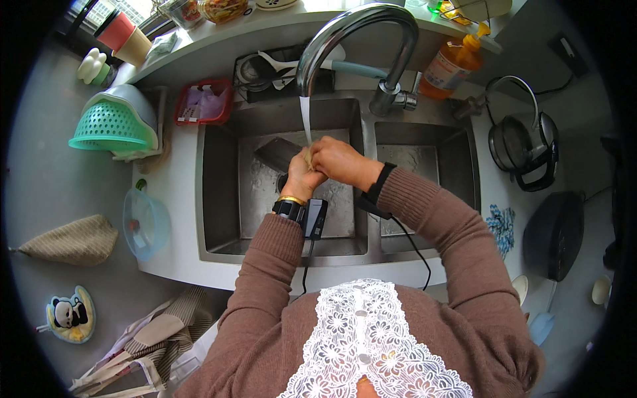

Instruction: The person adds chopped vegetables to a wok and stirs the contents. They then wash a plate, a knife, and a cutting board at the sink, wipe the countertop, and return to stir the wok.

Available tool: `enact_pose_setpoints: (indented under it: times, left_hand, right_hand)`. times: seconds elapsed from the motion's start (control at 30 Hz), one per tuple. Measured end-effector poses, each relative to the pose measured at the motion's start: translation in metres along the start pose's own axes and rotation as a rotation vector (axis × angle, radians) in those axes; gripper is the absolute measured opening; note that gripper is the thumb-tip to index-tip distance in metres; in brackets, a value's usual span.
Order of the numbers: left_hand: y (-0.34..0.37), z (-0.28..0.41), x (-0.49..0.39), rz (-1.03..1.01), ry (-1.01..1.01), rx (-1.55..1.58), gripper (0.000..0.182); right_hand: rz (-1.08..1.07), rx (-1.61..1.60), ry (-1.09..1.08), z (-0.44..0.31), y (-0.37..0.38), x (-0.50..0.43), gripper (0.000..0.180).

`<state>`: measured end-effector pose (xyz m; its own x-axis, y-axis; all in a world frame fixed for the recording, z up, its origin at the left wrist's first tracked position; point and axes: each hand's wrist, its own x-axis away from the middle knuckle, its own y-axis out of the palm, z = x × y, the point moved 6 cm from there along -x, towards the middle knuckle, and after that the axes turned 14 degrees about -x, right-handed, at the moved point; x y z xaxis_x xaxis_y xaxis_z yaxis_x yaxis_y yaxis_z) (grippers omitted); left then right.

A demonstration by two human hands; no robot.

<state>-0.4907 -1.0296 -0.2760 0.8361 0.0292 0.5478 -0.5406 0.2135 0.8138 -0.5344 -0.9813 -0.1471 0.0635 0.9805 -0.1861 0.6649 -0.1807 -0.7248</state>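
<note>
Water (305, 117) runs from the chrome faucet (366, 17) onto my hands above the larger basin of the steel double sink (371, 189). My left hand (299, 179) is turned palm up with a small pale-yellow thing (309, 159) in it. The bent fingers of my right hand (343, 161) press on the same thing from the right. Fingers cover most of it, so its kind is unclear. Below on the basin floor lies a dark flat rectangular thing (278, 151), close to the drain (282, 183), which my left hand partly hides.
A red plastic basket (230, 102) stands behind the sink's left corner. At left are a green colander (112, 124) and a clear blue bowl (159, 224). An orange soap bottle (448, 64) stands behind; at right are a glass kettle (515, 144) and a blue-white cloth (500, 226).
</note>
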Motion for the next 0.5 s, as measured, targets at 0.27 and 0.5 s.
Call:
enact_pose_setpoints:
  times: [0.27, 0.5]
  left_hand:
    - [0.024, -0.005, -0.003, -0.322, -0.198, 0.353, 0.029]
    - [0.005, 0.004, 0.017, 0.182, 0.04, -0.07, 0.025]
  right_hand:
    - [0.148, -0.119, 0.128, 0.014, -0.019, 0.005, 0.015]
    - [-0.038, -0.279, 0.283, 0.034, -0.013, 0.023, 0.017]
